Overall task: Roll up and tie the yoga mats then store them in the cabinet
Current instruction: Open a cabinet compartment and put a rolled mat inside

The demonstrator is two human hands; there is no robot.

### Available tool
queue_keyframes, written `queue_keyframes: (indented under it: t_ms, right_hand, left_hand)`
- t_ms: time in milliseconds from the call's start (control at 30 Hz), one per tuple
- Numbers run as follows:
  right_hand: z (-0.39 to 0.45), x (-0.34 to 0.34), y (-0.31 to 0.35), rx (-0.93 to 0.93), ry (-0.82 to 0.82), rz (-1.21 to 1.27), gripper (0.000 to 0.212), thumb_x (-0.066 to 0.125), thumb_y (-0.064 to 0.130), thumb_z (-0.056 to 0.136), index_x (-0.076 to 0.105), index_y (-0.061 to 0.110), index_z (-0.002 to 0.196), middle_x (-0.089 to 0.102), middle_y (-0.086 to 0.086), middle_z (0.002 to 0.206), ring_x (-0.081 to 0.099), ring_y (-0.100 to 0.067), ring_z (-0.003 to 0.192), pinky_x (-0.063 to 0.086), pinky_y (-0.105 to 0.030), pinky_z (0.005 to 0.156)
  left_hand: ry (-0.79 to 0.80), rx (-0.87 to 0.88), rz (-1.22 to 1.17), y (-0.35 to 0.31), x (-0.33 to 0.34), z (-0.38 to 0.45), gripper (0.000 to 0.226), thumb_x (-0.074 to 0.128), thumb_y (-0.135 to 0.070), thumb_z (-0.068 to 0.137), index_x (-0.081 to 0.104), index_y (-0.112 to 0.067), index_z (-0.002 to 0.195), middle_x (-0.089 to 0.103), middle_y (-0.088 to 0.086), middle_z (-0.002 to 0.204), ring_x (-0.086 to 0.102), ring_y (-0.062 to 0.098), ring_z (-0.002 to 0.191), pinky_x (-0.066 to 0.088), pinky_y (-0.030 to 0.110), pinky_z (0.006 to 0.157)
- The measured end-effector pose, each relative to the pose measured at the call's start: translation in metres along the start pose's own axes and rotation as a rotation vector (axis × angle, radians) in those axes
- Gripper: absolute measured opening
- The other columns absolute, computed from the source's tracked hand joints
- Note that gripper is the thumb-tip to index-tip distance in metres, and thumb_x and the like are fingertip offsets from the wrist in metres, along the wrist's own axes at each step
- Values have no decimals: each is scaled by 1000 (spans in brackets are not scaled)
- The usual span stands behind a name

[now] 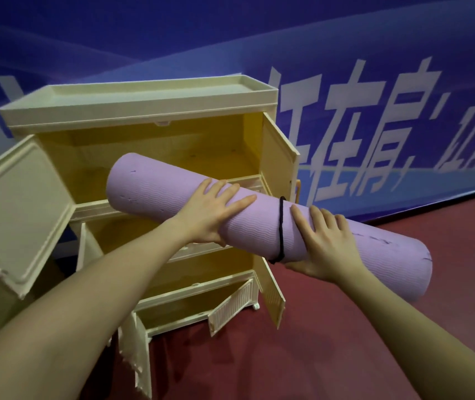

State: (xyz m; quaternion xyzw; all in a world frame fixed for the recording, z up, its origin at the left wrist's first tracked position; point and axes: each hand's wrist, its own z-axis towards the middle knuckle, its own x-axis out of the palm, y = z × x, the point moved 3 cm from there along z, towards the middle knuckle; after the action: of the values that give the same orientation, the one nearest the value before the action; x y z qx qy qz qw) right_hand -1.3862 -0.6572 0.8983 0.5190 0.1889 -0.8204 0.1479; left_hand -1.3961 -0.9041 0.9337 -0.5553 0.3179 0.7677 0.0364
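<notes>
- A rolled-up lilac foam yoga mat (pixel 172 194) with a fine wavy texture is held in the air in front of the cabinet, slanting from upper left down to lower right.
- Its far left end sits at the mouth of the top compartment of the cream plastic storage cabinet (pixel 144 111); whether that end touches the shelf edge cannot be told from this angle.
- A thin black cord (pixel 281 226) loops once round the mat, right of its middle, just beside the right hand's forefinger.
- The left hand (pixel 210 215) lies over the top of the roll near its middle, fingers spread and curved over the mat, thumb tucked beneath it.
- The right hand (pixel 325 243) grips the roll just right of the cord, fingers spread across the top and the thumb wrapped under.
- The cabinet's upper left door (pixel 20 209) hangs wide open toward the viewer, and the upper right door (pixel 279 154) stands open too.
- The upper compartment shows a yellowish inside.
- Lower down, more doors stand ajar, among them a small slatted cream door (pixel 230 308) near the base.
- The cabinet stands on a dark red floor (pixel 375 342).
- Behind it runs a blue banner wall (pixel 403 53) with large white characters.
</notes>
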Motion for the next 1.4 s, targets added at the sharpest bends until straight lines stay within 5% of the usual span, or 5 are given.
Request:
queue_keyframes:
  t_ms: [433, 633, 833, 1400]
  right_hand:
    - [-2, 9, 0, 73, 40, -29, 104, 41, 80, 62, 36, 14, 141, 56, -26, 117, 56, -43, 97, 44, -51, 78]
    - [35, 28, 64, 48, 44, -50, 108, 61, 79, 58, 37, 13, 140, 57, -25, 115, 57, -41, 97, 46, -49, 77]
    - [93, 35, 123, 29, 55, -90, 103, 48, 81, 62, 46, 11, 137, 58, -24, 110, 57, -41, 92, 45, -47, 75]
    - [224, 70, 173, -106, 5, -35, 111, 68, 76, 50, 42, 13, 136, 57, -24, 112, 57, -40, 93, 46, -48, 77]
  left_hand:
    - [-83, 127, -50, 8, 33, 26, 121, 77, -68, 52, 9, -31, 145, 40, 18, 143, 40, 40, 127, 30, 57, 104]
    - [-50, 134, -91, 65, 69, -9, 119, 77, -68, 51, 16, -29, 144, 43, 17, 140, 43, 38, 124, 32, 55, 102]
    - [-68, 102, -131, 135, 96, -37, 119, 79, -65, 52, 14, -30, 145, 43, 18, 141, 43, 39, 125, 33, 55, 103]
    - [33, -80, -145, 247, 150, -47, 121, 78, -63, 57, 2, -36, 147, 35, 16, 148, 36, 39, 132, 25, 54, 109]
